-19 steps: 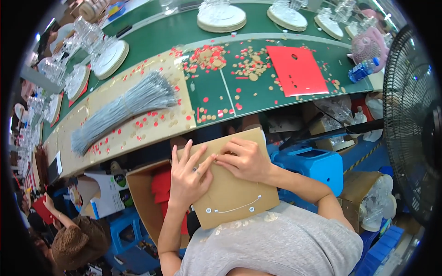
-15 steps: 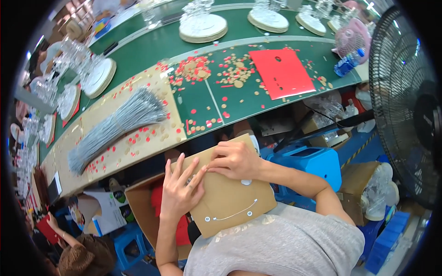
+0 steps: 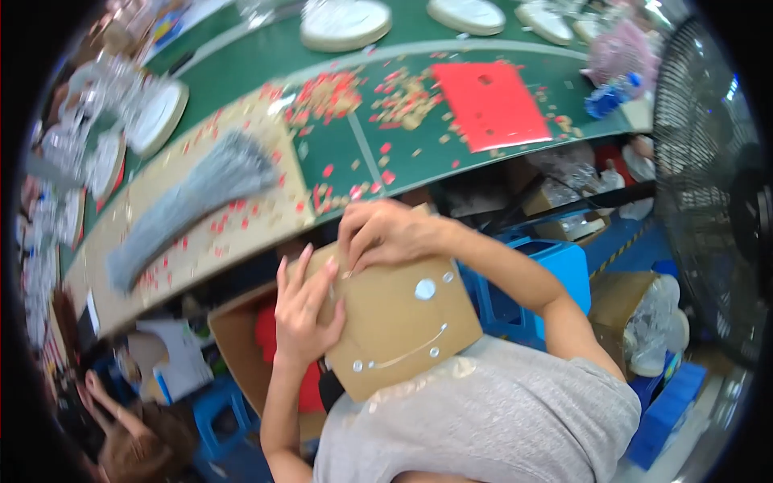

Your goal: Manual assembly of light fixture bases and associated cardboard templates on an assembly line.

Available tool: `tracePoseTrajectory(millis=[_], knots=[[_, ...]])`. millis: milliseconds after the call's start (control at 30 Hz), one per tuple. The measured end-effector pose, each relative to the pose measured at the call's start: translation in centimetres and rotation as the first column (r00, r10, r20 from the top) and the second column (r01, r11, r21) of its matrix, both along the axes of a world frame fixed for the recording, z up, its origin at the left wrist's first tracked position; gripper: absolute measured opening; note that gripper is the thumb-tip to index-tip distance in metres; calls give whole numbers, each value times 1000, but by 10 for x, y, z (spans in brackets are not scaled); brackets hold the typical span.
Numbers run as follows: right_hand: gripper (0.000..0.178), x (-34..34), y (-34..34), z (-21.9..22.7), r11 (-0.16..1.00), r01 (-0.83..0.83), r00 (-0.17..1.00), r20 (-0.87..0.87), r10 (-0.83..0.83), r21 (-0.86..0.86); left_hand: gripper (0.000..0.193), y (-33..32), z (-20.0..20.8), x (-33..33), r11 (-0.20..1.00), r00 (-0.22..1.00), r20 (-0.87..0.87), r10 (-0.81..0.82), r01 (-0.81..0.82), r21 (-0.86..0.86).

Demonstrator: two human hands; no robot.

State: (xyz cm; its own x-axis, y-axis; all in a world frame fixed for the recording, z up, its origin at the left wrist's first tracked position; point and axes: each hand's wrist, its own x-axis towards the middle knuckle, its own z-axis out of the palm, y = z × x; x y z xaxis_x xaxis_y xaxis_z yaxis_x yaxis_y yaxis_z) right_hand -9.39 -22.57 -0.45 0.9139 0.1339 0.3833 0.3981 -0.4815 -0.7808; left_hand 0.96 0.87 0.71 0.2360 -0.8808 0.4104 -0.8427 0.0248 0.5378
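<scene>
A brown cardboard sheet (image 3: 398, 318) with several round holes rests tilted against my lap. Across its lower part runs a thin white tie (image 3: 411, 352), curved between two small holes. My left hand (image 3: 304, 310) lies at the sheet's left edge, fingers stretched and apart, thumb over the brown face. At the upper left of the sheet my right hand (image 3: 388, 235) is closed in a pinch. Just under its fingertips a small pale strand shows; what the fingers hold is hidden and blurred.
On the green table lie a red sheet with holes (image 3: 493, 105), scattered red and brown discs (image 3: 326, 98) and a bundle of grey wire ties (image 3: 197, 201). A carton (image 3: 233, 334) stands left of my lap, a blue stool (image 3: 555, 278) and a large fan (image 3: 708, 201) to the right.
My right hand has moved up and left along the sheet, uncovering a large hole. My left hand has drawn back toward the left edge. The view has shifted slightly.
</scene>
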Motion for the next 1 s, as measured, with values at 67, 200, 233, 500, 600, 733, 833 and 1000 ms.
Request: tracePoseTrajectory(millis=[67, 200, 233, 500, 600, 733, 833, 1000], knots=[[9, -7, -3, 9, 998, 36, 998, -44, -38, -42, 60, -5, 3, 2, 1000, 999, -29, -20, 20, -15], [17, -12, 2, 10, 987, 146, 989, -24, -148, -65, 60, -3, 5, 1, 998, 998, -46, 36, -34, 59], [19, -13, 6, 8, 987, 151, 988, -24, -152, -54, 61, -1, 6, -2, 994, 997, -30, 67, -64, 94], [14, -21, 18, 9, 981, 186, 982, -14, -187, -58, 61, -11, 3, -20, 980, 973, -125, 193, -185, 74], [14, -16, 14, 10, 987, 153, 981, -112, -158, -52, 59, -13, 5, -21, 980, 969, -150, 195, -186, 70], [14, -12, 10, 12, 990, 104, 989, -91, -112, -92, 53, -12, 5, -21, 978, 960, -188, 209, -201, 59], [16, -17, 16, 8, 978, 167, 986, 6, -168, -122, 51, -10, 1, -18, 979, 962, -183, 204, -201, 36], [16, -37, 26, 0, 892, 350, 909, 335, -249, -287, 45, -2, 1, -27, 986, 986, 12, 164, -165, 8]])
